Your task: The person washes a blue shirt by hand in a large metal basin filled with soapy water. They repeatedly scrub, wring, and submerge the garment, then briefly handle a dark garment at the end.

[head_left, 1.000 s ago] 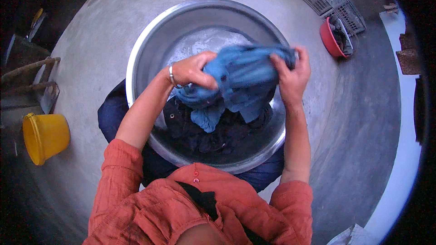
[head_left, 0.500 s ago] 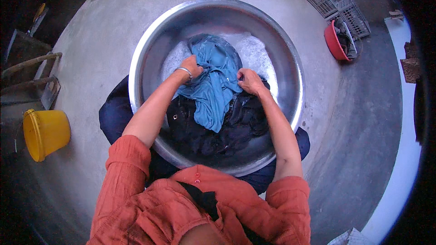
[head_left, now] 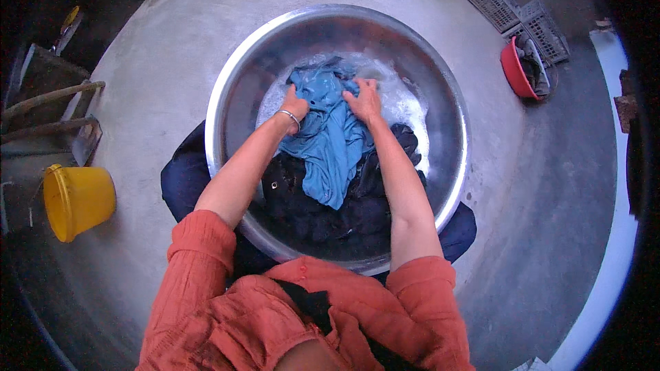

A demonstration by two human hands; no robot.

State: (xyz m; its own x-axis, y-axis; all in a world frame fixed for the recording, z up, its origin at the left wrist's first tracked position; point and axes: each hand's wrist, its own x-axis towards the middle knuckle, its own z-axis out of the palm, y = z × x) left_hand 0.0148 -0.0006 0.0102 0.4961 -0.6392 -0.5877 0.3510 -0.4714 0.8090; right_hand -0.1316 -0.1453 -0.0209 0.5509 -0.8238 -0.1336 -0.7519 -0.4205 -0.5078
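Note:
A wet blue garment (head_left: pixel 333 158) lies bunched in a wide metal basin (head_left: pixel 462 137), its lower part draped over dark wet clothes (head_left: pixel 320 213). My left hand (head_left: pixel 294 106), with a silver bangle at the wrist, is closed on the garment's left side, its fingertips partly hidden in the folds. At the upper right of the same garment, my right hand (head_left: pixel 366 100) has its thumb and fingers apart, resting against the cloth. Soapy water (head_left: pixel 402 99) shows around the far side of the clothes.
The basin stands on a concrete floor between my bent legs. To the left are a yellow bucket (head_left: pixel 81 199) and a wooden-framed object (head_left: pixel 51 110). At the far right stand a red tub (head_left: pixel 517 72) with things inside and grey plastic crates (head_left: pixel 491 1).
My right hand has moved from the garment's right edge beside the dark clothes to its upper right, and its fingers have spread. The left hand stays on the blue garment's left side.

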